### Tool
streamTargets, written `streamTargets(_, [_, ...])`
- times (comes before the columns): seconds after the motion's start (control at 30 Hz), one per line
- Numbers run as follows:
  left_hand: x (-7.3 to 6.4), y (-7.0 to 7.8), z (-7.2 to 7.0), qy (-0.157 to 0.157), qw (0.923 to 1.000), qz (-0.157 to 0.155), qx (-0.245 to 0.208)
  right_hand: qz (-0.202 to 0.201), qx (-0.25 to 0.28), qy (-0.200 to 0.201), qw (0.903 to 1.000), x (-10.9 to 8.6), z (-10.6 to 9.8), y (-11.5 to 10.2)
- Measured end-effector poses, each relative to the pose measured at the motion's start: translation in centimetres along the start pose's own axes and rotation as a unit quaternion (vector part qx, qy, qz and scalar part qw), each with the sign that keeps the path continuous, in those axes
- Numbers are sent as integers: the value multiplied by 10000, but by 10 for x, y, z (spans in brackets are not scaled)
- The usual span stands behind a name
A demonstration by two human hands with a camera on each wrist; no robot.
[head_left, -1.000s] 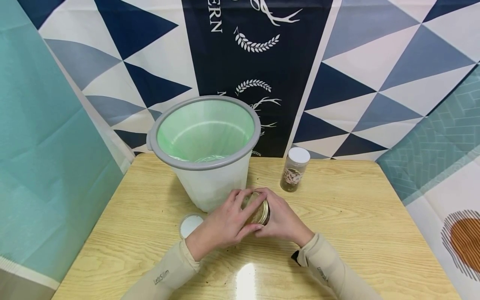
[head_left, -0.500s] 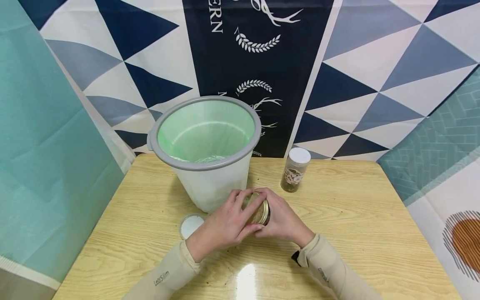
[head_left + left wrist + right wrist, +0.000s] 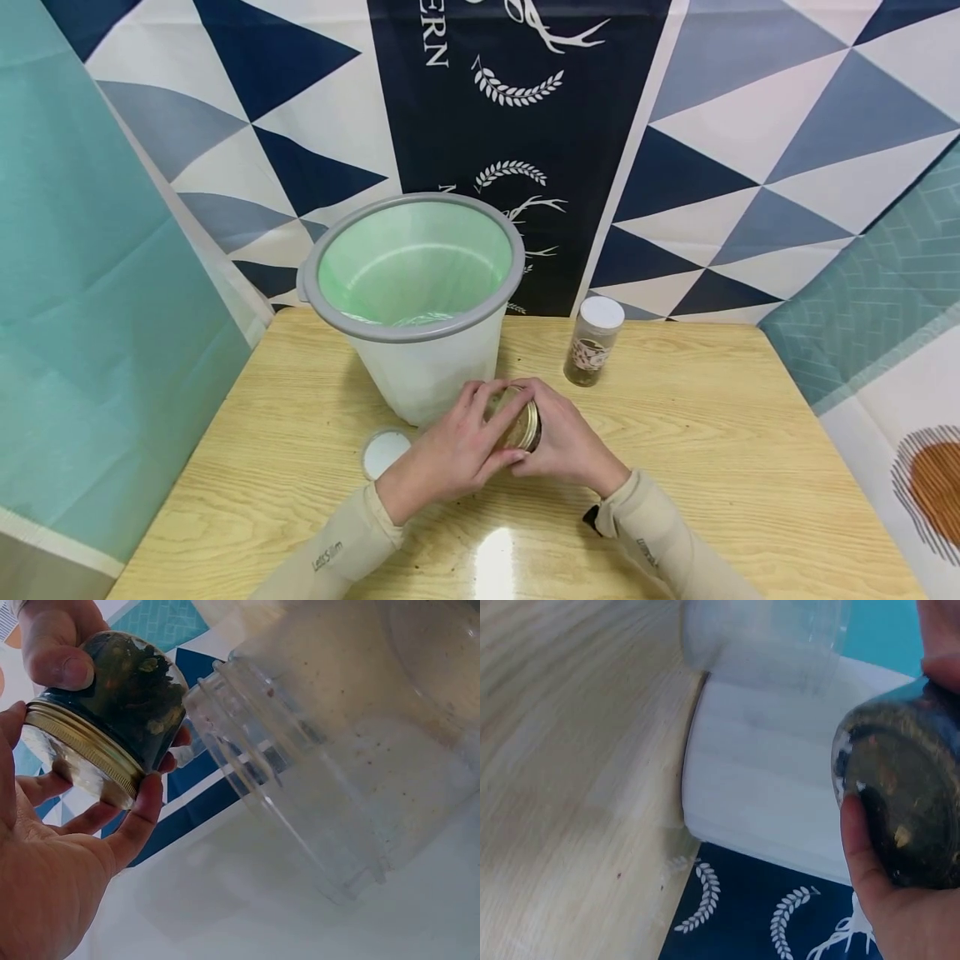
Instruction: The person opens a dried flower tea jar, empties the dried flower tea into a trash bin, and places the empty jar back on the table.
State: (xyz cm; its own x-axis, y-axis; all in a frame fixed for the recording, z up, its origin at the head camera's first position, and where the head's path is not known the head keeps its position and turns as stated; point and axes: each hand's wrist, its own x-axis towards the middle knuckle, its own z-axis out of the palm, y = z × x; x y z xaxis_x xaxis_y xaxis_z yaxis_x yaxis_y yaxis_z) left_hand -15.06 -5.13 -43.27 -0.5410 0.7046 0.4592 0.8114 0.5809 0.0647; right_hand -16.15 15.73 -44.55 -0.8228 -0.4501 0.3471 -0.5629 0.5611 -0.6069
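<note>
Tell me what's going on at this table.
A person's left hand grips the gold lid of a small jar, while the right hand holds the body. The lid is on. Beyond the hands, a white bin stands on the table, with a white-capped canister to its right.

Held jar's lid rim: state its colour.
Gold; the lid rim shows best in the left wrist view.
</note>
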Motion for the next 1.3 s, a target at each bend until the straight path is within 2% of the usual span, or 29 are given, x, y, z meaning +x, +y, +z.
streamTargets(0.17, [0, 0, 0, 0, 10000, -11, -33, -183, -96, 222, 9995, 0, 3, 0])
streamTargets(0.3, [1, 1, 1, 63, 10000, 47, 4, -367, -385, 472, 9975, -2, 6, 2])
streamTargets(0.47, [2, 3, 6, 240, 9995, 189, 89, -637, -667, 773, 9927, -4, 6, 5])
streamTargets(0.67, [7, 7, 15, 628, 9978, 148, 172, -845, -672, 827, 9907, -4, 1, 5])
streamTargets(0.77, [11, 9, 21, 909, 9939, 88, 615, -886, -657, 823, 9905, -4, -1, 4])
streamTargets(0.9, [16, 10, 28, 1246, 9823, -28, 1395, -868, -546, 848, 9911, -3, 1, 3])
streamTargets(1.0, [18, 11, 29, 1387, 9743, -28, 1774, -891, -442, 919, 9908, -3, 3, 1])
streamTargets(1.1, [17, 12, 30, 1516, 9715, 29, 1825, -916, -403, 979, 9902, -5, 6, -1])
streamTargets(1.3, [14, 16, 28, 1688, 9731, -1, 1570, -906, -469, 1089, 9888, -10, 9, -4])
